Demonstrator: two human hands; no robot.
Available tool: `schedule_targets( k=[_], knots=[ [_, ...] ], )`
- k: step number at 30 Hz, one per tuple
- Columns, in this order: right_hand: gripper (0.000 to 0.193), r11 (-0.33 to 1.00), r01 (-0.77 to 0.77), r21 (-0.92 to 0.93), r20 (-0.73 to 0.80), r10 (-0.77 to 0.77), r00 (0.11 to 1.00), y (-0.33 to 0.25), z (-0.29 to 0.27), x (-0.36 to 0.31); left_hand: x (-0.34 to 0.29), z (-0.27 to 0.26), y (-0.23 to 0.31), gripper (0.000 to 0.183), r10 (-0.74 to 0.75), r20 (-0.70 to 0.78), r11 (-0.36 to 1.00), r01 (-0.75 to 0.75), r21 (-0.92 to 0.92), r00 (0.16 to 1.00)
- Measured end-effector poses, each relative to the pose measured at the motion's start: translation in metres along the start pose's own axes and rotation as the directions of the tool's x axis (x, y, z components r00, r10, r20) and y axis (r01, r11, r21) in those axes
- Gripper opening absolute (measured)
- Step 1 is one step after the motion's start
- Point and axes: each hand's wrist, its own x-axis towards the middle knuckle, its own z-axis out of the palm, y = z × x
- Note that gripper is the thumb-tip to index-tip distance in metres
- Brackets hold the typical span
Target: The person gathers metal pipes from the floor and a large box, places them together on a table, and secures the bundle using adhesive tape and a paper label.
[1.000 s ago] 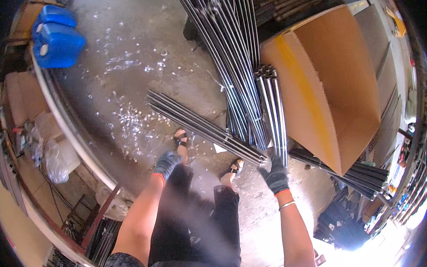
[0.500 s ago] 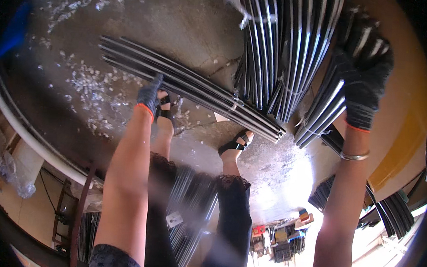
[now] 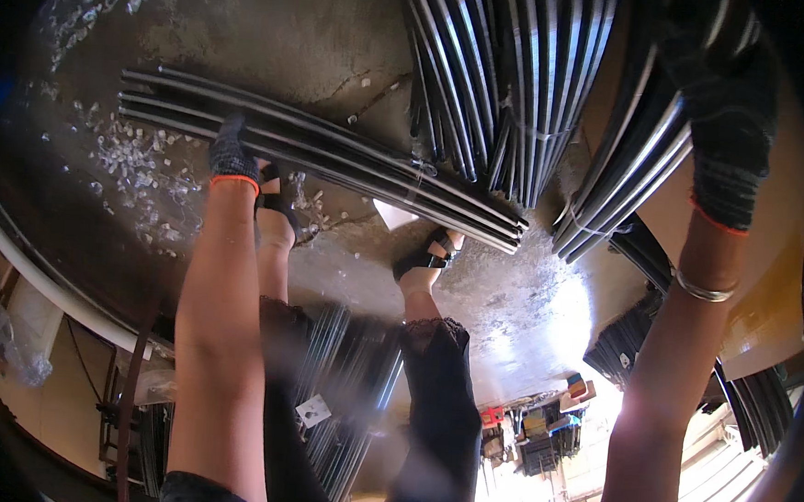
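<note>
A tied bundle of long dark rods (image 3: pixel 334 159) lies slanting across the middle left of the view. My left hand (image 3: pixel 231 149), in a dark knit glove with an orange cuff, grips it near its left part; the thumb rests on top and the other fingers are hidden. At the upper right, my right hand (image 3: pixel 727 124) in a matching glove is closed around a second bundle of shiny dark rods (image 3: pixel 632 178). Shadow blurs those fingers. This bundle stands tilted, its tied lower end toward the floor.
More tied rod bundles (image 3: pixel 532 84) fan out at the top centre. A clear-wrapped rod bundle (image 3: pixel 348 386) lies between my legs. White scraps (image 3: pixel 136 161) litter the concrete floor. A brown board (image 3: pixel 780 246) is at the right, and a shelf of tools (image 3: pixel 538 439) stands lower right.
My right hand has moved outward to the right, and its bundle shows longer and larger. My left hand and its bundle have shifted left in the view.
</note>
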Motion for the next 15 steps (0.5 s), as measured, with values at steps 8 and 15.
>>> schedule_targets(
  k=[8,15],
  knots=[
    [0.057,0.809,-0.213,0.548,0.039,0.229,0.973,-0.017,-0.083,-0.05,-0.106,-0.047,-0.022,0.028,0.164,0.325,0.977,-0.107,-0.184,0.931],
    [0.056,0.799,-0.16,0.579,0.094,0.13,0.987,-0.037,-0.187,-0.116,-0.204,-0.109,-0.05,0.042,0.137,0.57,0.989,-0.083,-0.12,0.81]
  ],
)
